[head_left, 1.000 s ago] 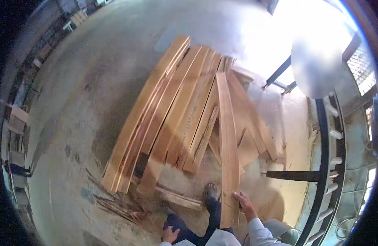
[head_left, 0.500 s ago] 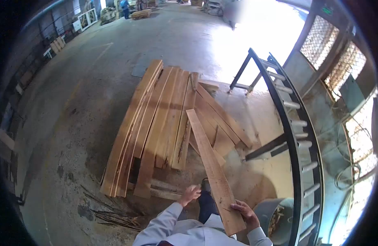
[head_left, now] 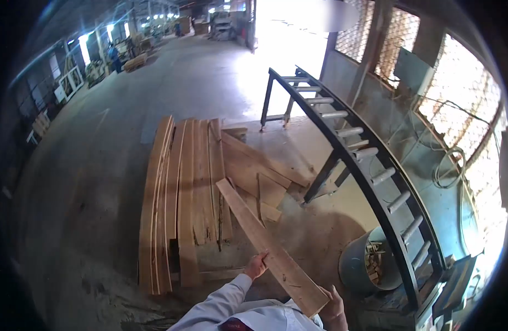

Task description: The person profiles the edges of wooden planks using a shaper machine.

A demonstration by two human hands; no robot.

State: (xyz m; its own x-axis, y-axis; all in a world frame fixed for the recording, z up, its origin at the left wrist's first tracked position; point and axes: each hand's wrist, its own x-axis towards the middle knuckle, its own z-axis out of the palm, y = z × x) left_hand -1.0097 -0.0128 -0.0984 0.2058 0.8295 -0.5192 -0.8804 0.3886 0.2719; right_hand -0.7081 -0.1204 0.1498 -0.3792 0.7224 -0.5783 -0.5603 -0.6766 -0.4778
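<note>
From the head view, here is the plank [head_left: 273, 251], long, flat and pale brown, with darker flecks towards its near end. It slants across the front, far end up to the left, near end right by the white-sleeved body. And both hands are on it! The left hand [head_left: 256, 266] closes on the left edge, around mid-length; the right hand [head_left: 334, 304] holds the right edge at the near end, part of its grip hidden.

The count: one plank held, two hands, one bin [head_left: 350, 267], one roller frame [head_left: 347, 160] carrying about ten rollers. The board pile [head_left: 185, 187] on the floor [head_left: 116, 149] overlaps too much for an exact number.

Looking around, the bin holds wood scraps [head_left: 374, 262], and a coiled hose [head_left: 449, 168] hangs on the right wall. Far off on the left, a person in blue [head_left: 115, 58]! The black roller frame stands between the pile and that wall, overhanging the bin in this view. The plank's far end crosses in front of the pile; whether they touch, I can't tell.
</note>
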